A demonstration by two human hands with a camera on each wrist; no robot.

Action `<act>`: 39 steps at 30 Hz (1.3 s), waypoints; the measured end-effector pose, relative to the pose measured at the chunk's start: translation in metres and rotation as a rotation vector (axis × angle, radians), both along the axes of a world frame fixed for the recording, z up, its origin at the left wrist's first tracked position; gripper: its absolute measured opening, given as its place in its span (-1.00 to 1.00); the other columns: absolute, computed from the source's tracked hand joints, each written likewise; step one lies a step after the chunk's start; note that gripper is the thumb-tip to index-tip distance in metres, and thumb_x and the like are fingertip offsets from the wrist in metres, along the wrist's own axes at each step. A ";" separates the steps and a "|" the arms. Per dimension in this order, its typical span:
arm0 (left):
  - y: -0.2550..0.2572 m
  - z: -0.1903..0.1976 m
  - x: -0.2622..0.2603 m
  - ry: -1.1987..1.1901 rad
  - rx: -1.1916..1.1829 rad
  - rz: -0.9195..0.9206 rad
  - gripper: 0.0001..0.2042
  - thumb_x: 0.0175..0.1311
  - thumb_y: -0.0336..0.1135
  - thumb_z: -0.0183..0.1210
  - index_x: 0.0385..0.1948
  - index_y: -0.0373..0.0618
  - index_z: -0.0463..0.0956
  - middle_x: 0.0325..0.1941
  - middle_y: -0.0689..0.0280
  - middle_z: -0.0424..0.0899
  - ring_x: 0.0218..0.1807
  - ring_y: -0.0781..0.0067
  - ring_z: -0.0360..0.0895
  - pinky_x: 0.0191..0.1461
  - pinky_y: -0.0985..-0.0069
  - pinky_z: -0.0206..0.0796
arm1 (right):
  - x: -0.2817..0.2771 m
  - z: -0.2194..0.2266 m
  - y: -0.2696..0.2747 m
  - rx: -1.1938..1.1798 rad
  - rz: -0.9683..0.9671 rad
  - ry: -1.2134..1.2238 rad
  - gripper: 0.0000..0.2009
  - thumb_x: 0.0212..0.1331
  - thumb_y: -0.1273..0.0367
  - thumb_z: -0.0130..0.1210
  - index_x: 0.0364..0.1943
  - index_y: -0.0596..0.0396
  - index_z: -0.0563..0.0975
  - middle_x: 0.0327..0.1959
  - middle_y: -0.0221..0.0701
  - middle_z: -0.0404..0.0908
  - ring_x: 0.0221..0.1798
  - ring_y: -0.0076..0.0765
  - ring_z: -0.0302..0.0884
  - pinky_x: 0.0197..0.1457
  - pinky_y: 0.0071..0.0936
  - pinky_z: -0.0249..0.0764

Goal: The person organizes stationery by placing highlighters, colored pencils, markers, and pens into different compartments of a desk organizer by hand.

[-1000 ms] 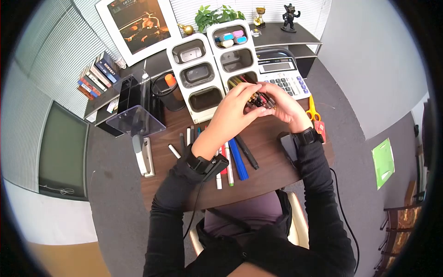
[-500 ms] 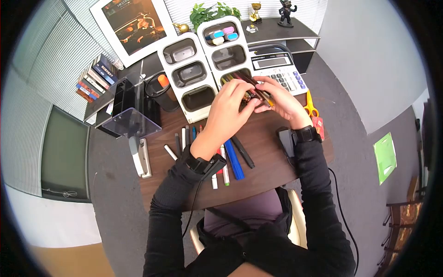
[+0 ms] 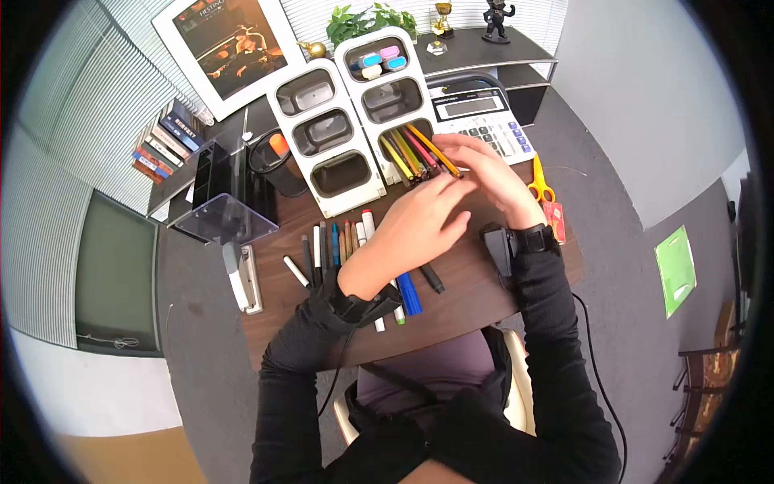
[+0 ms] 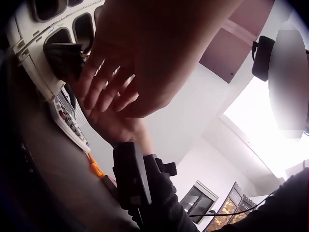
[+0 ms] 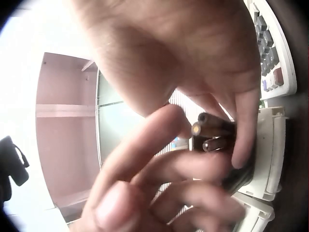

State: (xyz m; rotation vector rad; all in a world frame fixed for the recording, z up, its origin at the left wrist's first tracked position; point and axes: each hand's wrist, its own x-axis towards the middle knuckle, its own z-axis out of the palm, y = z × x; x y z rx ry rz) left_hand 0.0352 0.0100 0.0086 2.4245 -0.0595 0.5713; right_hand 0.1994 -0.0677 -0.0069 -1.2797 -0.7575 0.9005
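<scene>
Colored pencils lean in the lowest compartment of the white organizer's right column, their near ends sticking out. The left hand is just in front of those ends, fingers extended and thumb apart, holding nothing visible. To their right, the right hand has gently bent fingers beside the pencils. In the right wrist view, pencil ends show between the right hand and the left hand's fingers; contact is unclear. Both hands overlap in the left wrist view, the left hand nearer the camera.
Markers and pens lie on the brown desk, partly under the left forearm. A calculator, yellow scissors and a black device are on the right. At left are a stapler and a mesh pen cup.
The left hand has drawn back toward the body and its fingers have straightened off the pencils. The pencils, earlier gathered between both hands, now rest in the compartment. The right hand has loosened slightly.
</scene>
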 end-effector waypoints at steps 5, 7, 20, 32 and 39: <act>0.014 0.008 -0.007 0.002 -0.006 0.076 -0.55 0.19 -0.37 0.20 0.15 -0.17 0.39 0.01 0.13 0.51 -0.04 0.25 0.58 -0.04 0.37 0.43 | -0.001 0.007 -0.006 0.067 0.047 -0.076 -0.56 0.26 0.30 0.02 0.21 0.17 0.40 0.21 -0.31 0.44 0.15 -0.44 0.44 0.18 -0.47 0.37; 0.026 0.013 -0.014 0.082 -0.157 -0.029 -0.54 0.23 -0.37 0.19 0.20 -0.16 0.38 0.00 0.18 0.57 -0.04 0.36 0.59 -0.05 0.47 0.45 | 0.001 0.005 -0.004 0.085 0.038 -0.067 -0.60 0.22 0.38 0.06 0.16 0.13 0.44 0.12 -0.39 0.48 0.06 -0.52 0.48 0.16 -0.50 0.37; 0.082 0.034 -0.138 0.492 0.228 0.180 -0.77 0.23 -0.25 0.17 -0.21 -0.21 0.49 -0.32 0.11 0.57 -0.23 0.03 0.55 -0.17 0.24 0.38 | 0.009 0.016 -0.012 0.157 -0.102 -0.326 -0.81 0.23 0.27 0.17 -0.42 0.06 0.52 -0.61 -0.61 0.42 -0.54 -0.76 0.32 -0.47 -0.72 0.18; 0.085 0.006 -0.166 0.631 0.132 0.467 -0.69 0.23 -0.14 0.18 -0.37 -0.25 0.38 -0.31 -0.01 0.58 -0.24 -0.11 0.54 -0.19 0.14 0.36 | -0.103 0.029 -0.008 -0.497 0.486 -1.462 -0.03 -0.06 -0.32 0.11 0.14 0.40 0.34 -0.51 -0.07 0.59 -0.37 0.08 0.63 -0.32 -0.28 0.53; 0.079 -0.008 -0.146 0.514 0.045 0.392 -0.70 0.17 -0.21 0.25 -0.37 -0.21 0.33 -0.44 0.09 0.51 -0.34 -0.02 0.53 -0.26 0.20 0.34 | -0.126 0.013 0.001 -0.640 0.480 -1.373 0.20 -0.15 -0.31 0.19 0.35 0.48 0.06 -0.23 -0.05 0.50 -0.31 -0.16 0.63 -0.37 -0.43 0.57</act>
